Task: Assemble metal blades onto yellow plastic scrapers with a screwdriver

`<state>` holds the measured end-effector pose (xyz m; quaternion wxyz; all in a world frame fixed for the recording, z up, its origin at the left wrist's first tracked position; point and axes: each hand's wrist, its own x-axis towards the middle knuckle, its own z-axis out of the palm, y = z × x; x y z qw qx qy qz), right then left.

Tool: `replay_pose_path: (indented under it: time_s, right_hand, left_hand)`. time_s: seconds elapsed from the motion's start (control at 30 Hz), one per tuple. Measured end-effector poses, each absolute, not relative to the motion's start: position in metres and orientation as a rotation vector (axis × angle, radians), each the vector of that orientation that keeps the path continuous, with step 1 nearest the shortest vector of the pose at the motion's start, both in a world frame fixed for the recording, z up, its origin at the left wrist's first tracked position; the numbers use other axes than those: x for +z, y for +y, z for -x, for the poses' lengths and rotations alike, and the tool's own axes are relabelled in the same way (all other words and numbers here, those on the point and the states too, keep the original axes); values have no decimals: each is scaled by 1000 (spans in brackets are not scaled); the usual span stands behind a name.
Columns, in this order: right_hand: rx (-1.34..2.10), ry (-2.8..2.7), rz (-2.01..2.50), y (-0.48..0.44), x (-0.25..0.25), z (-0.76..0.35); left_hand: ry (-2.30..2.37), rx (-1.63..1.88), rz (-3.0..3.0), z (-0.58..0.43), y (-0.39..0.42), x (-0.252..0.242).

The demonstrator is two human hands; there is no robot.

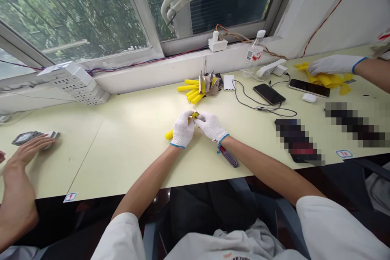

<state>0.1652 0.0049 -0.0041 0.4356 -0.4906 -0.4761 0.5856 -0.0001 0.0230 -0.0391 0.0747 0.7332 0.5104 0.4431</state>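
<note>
My left hand [183,129], in a white knit glove with a blue cuff, is closed round a yellow-handled scraper [168,134]. The handle's end sticks out to the left below my fingers. My right hand [211,125], gloved alike, meets the left and pinches the tool's other end, where a bit of yellow and dark metal shows. My fingers hide most of the head. By my right wrist lies a screwdriver [229,157] with a dark, see-through handle, partly under the arm. Beyond my hands is a heap of similar yellow-handled scrapers [198,88] with flat metal heads.
A power bank [229,82], cable and phone [269,94] lie right of the heap. Behind them stands a plastic bottle [254,53]. At far right a co-worker's gloved hand [333,65] touches yellow pieces; at left another person's bare hand [33,148] rests on a grey object. White boxes [76,83] stand back left.
</note>
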Motion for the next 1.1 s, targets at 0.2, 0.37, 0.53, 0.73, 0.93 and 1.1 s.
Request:
replay_pose_path:
  time_s: [0.2, 0.37, 0.53, 0.73, 0.93, 1.1]
  right_hand:
    - [1518, -1133, 1217, 11, -12, -162]
    - [1677, -1000, 1108, 18, -21, -160]
    - [1851, -906, 979, 22, -23, -165]
    - [1939, -899, 932, 19, -20, -165]
    - [1615, -1288, 1283, 35, -11, -188]
    - [484, -1713, 2015, 70, -20, -245]
  left_hand:
    - [1527, 1349, -2175, -2, 22, -36]
    - [1542, 1352, -2168, -4, 22, -35]
    - [1519, 1399, -2169, -4, 23, -38]
    - [1510, 1433, -2209, -2, 24, -42]
    - [1609, 1575, -2177, 14, 36, -33]
    - [1635, 1550, -2141, 22, 39, -28]
